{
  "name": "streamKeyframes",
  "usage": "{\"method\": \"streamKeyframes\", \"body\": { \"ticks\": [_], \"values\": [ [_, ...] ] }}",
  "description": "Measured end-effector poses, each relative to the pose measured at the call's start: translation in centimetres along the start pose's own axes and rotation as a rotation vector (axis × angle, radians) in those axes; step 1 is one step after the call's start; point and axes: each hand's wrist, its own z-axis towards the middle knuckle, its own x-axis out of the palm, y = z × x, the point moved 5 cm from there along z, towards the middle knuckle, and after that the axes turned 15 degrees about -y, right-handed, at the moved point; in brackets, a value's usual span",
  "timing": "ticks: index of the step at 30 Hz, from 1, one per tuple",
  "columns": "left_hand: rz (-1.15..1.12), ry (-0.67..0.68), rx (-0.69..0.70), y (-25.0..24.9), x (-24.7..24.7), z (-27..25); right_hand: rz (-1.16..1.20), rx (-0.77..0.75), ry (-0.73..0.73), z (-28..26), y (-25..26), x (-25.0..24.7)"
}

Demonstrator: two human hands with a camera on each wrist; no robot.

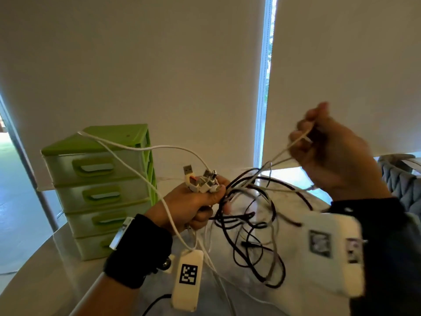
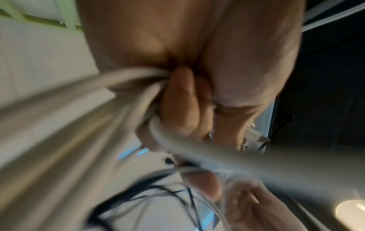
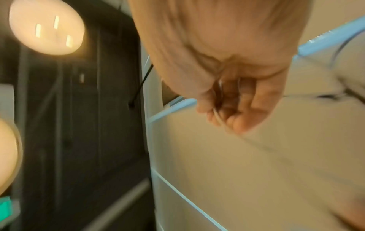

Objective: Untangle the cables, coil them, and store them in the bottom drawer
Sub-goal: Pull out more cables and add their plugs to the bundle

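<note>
A person holds a tangle of white and black cables (image 1: 248,215) up above a table (image 1: 45,277), beside a green drawer unit (image 1: 100,190).

Head view: the left hand (image 1: 193,206) is closed round a bunch of plugs (image 1: 200,181), and the right hand (image 1: 328,153), raised higher, pinches white strands between curled fingers; black loops hang between the two hands, blurred at the right. The unit's four drawers look closed, and the left wrist partly covers the bottom drawer (image 1: 93,247). Left wrist view: heavily blurred; fingers (image 2: 181,106) wrap round pale cables (image 2: 122,87), and which cable is which cannot be made out. Right wrist view: also blurred; curled fingers (image 3: 247,109) trap thin pale strands (image 3: 217,115), whose far ends run out of sight.
</note>
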Motion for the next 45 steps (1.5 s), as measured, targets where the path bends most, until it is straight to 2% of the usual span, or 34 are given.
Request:
{"method": "streamKeyframes", "body": {
  "ticks": [3,5,7,9,12,13,14,15,16,18,19,21,23,28,33,35,38,40,42,45],
  "values": [
    [0.04,0.038,0.055,-0.3,0.8,-0.2,0.241,0.113,-0.038,1.0,0.9,-1.4],
    [0.053,-0.003,0.099,-0.5,1.0,0.0,0.198,0.151,-0.003,1.3,0.3,-1.7],
    [-0.021,-0.142,0.084,-0.6,0.3,0.3,-0.111,0.093,0.027,1.4,-0.2,-2.1],
    [-0.114,-0.279,0.08,-0.9,-0.8,0.7,-0.629,-0.067,-0.014,1.8,-0.5,-3.0],
    [-0.15,-0.356,0.096,-1.4,-1.6,1.0,-1.357,-0.409,-0.17,1.8,0.1,-3.8],
    [-0.134,-0.365,0.104,-1.5,-1.6,1.0,-1.493,-0.555,-0.213,1.4,0.4,-3.5],
    [-0.118,-0.379,0.112,-1.5,-1.5,1.1,-1.524,-0.688,-0.206,0.7,0.5,-2.6],
    [-0.103,-0.397,0.121,-1.4,-1.5,1.1,-1.501,-0.751,-0.127,-0.2,0.3,-1.5],
    [-0.094,-0.415,0.126,-1.4,-1.5,1.1,-1.473,-0.745,0.01,-1.1,-0.2,-0.5],
    [-0.092,-0.441,0.13,-1.4,-1.5,1.1,-1.439,-0.591,0.316,-2.6,-2.1,1.1],
    [-0.096,-0.447,0.129,-1.4,-1.5,1.1,-1.441,-0.506,0.423,-3.0,-2.9,1.5],
    [-0.113,-0.451,0.116,-1.4,-1.6,1.1,-1.469,-0.425,0.501,-3.1,-4.0,1.6],
    [-0.132,-0.437,0.105,-1.5,-1.6,1.1,-1.489,-0.428,0.511,-2.7,-4.2,1.4],
    [-0.096,-0.399,0.099,-1.9,-1.6,0.8,-1.306,-0.458,0.408,-1.7,-1.8,0.5],
    [-0.118,-0.483,0.095,-2.0,-2.9,1.0,-1.262,-0.511,0.278,0.1,1.2,-2.1],
    [-0.117,-0.5,0.091,-2.2,-3.4,1.1,-1.183,-0.575,0.108,1.4,2.2,-3.6],
    [-0.087,-0.498,0.087,-2.5,-4.1,1.1,-0.916,-0.617,-0.165,2.7,3.8,-5.4],
    [-0.043,-0.49,0.084,-2.4,-4.4,1.2,-0.79,-0.61,-0.257,2.9,4.4,-6.1],
    [0.039,-0.484,0.076,-1.9,-4.3,1.3,-0.776,-0.608,-0.271,3.0,4.4,-6.2],
    [0.096,-0.541,0.093,-1.3,-4.4,1.6,-0.889,-0.643,-0.221,2.8,3.6,-5.4]
  ]
}}
